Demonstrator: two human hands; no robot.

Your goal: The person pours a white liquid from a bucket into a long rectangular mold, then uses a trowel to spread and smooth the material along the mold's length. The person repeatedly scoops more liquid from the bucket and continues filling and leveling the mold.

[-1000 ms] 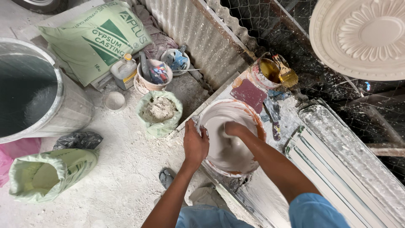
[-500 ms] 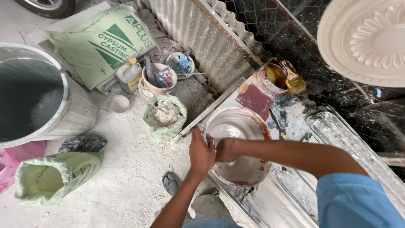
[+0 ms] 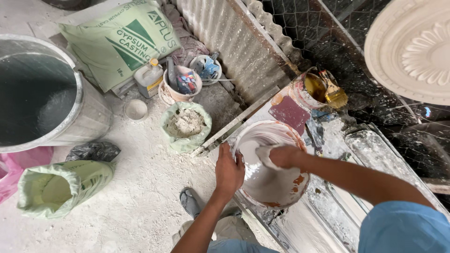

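Note:
A round bowl (image 3: 262,189), orange outside and coated white inside, rests on the edge of a plaster-spattered workbench (image 3: 300,225). My left hand (image 3: 228,171) grips the bowl's left rim. Inside the bowl, my right hand (image 3: 282,155) presses a white plaster-soaked wad (image 3: 262,154) against the wall. Wet white plaster covers most of the bowl's inside.
A big metal drum of water (image 3: 42,100) stands at left, with a green plaster sack (image 3: 119,40) behind it. Open green bags (image 3: 186,125) (image 3: 56,187), small tubs and a jug (image 3: 149,77) sit on the dusty floor. A pot with a brush (image 3: 315,89) and a white ceiling rose (image 3: 412,47) lie on the right.
My view has shifted a little, so the bowl sits lower in frame. My right hand has moved across the bowl's inside, wiping, while the left stays on the rim.

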